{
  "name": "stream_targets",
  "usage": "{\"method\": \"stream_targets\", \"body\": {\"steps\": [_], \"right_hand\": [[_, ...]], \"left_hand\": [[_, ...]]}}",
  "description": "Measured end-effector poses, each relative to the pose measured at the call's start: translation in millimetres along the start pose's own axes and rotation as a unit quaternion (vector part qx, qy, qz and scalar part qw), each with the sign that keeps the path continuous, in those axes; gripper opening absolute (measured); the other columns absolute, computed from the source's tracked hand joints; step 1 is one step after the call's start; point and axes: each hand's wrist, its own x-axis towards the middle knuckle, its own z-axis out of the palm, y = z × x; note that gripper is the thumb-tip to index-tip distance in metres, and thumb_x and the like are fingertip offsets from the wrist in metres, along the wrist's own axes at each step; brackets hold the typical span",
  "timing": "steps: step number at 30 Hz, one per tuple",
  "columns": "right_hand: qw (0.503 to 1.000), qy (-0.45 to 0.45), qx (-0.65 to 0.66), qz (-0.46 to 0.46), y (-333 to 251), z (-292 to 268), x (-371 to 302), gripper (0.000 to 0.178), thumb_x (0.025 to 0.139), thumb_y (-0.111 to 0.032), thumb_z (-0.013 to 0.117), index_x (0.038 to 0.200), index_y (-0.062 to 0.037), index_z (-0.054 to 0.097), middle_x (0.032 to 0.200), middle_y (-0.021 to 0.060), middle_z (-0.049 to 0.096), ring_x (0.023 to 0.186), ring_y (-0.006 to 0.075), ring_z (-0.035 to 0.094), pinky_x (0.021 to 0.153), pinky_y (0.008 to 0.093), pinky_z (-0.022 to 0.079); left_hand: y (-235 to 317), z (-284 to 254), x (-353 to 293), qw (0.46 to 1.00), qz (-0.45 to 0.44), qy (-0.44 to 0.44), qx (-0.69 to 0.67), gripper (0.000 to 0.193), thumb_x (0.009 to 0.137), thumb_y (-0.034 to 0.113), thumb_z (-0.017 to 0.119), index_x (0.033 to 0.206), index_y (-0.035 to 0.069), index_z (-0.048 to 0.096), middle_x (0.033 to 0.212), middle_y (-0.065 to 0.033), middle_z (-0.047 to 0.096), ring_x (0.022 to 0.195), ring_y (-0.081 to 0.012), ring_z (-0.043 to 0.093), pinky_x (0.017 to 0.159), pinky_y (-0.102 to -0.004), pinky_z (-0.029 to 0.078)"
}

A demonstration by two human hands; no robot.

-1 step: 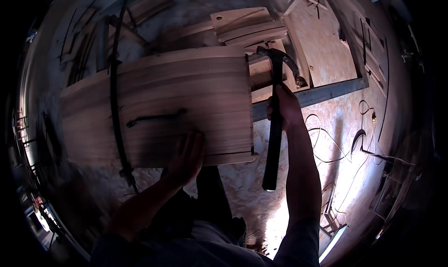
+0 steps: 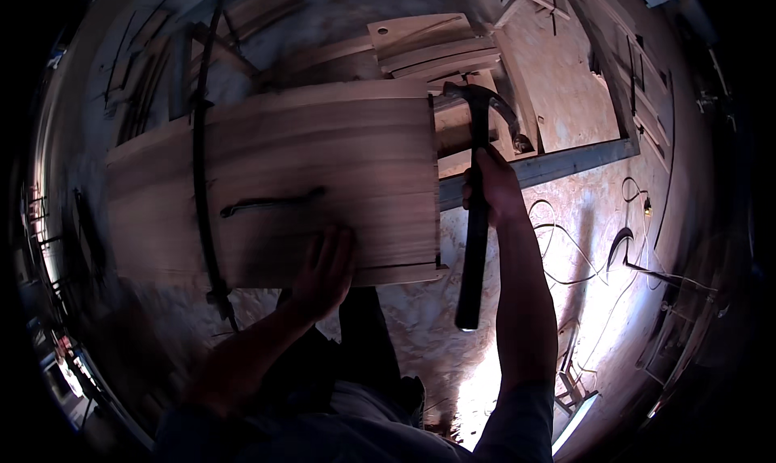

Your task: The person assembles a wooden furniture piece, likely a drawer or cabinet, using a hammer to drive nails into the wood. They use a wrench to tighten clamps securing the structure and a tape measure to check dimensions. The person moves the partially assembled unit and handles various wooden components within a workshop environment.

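Note:
A claw hammer point(image 2: 472, 261) is gripped in my right hand point(image 2: 497, 186), its dark head up beside the right end of a wide wooden panel point(image 2: 356, 156). The handle points back toward me. My left hand point(image 2: 325, 269) lies on the near part of the panel, fingers stretched out over the wood. Left of those fingers, a dark double-ended wrench point(image 2: 271, 202) rests on the panel. A long dark bar clamp point(image 2: 200, 164) crosses the panel further left. Shadow darkens the wood around my left hand.
Behind the panel lie several wooden boards point(image 2: 428, 38). A grey metal beam point(image 2: 566, 164) runs to the right, with wooden pieces beyond it. Cords point(image 2: 558, 249) coil on the mottled floor at right, near a bright patch of light. Long strips point(image 2: 149, 91) lie at the far left.

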Motion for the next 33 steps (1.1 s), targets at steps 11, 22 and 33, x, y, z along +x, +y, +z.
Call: {"method": "stream_targets", "body": {"steps": [11, 22, 33], "right_hand": [[0.852, 0.049, -0.44, -0.281, 49.6, 44.0, -79.1, 0.057, 0.086, -0.015, 0.063, 0.137, -0.0081, 0.041, 0.086, 0.0154, 0.061, 0.082, 0.0281, 0.063, 0.071, 0.0393, 0.05], [0.708, 0.107, -0.606, -0.346, 98.4, 134.9, -73.9, 0.052, 0.085, -0.027, 0.063, 0.132, -0.0099, 0.046, 0.103, 0.025, 0.056, 0.094, 0.0392, 0.058, 0.078, 0.0463, 0.048], [0.844, -0.014, -0.451, -0.291, 208.6, 200.9, -210.1, 0.055, 0.079, -0.005, 0.068, 0.13, -0.0032, 0.048, 0.117, 0.0151, 0.056, 0.101, 0.0245, 0.055, 0.088, 0.0375, 0.045]], "left_hand": [[-15.5, -11.1, -5.4, 0.995, -0.003, -0.031, -0.099, 0.068, 0.076, 0.025, 0.071, 0.13, -0.005, 0.044, 0.135, -0.0232, 0.041, 0.129, -0.0395, 0.038, 0.105, -0.0502, 0.032], [-169.6, -48.4, -98.1, 0.929, -0.338, 0.1, -0.111, 0.056, 0.087, 0.027, 0.061, 0.132, -0.001, 0.042, 0.129, -0.0251, 0.046, 0.117, -0.039, 0.049, 0.093, -0.0442, 0.045], [-223.8, -61.4, -92.1, 0.932, -0.299, -0.171, -0.111, 0.055, 0.096, 0.025, 0.036, 0.139, -0.008, 0.025, 0.084, -0.0212, 0.067, 0.079, -0.032, 0.068, 0.066, -0.0457, 0.055]]}}
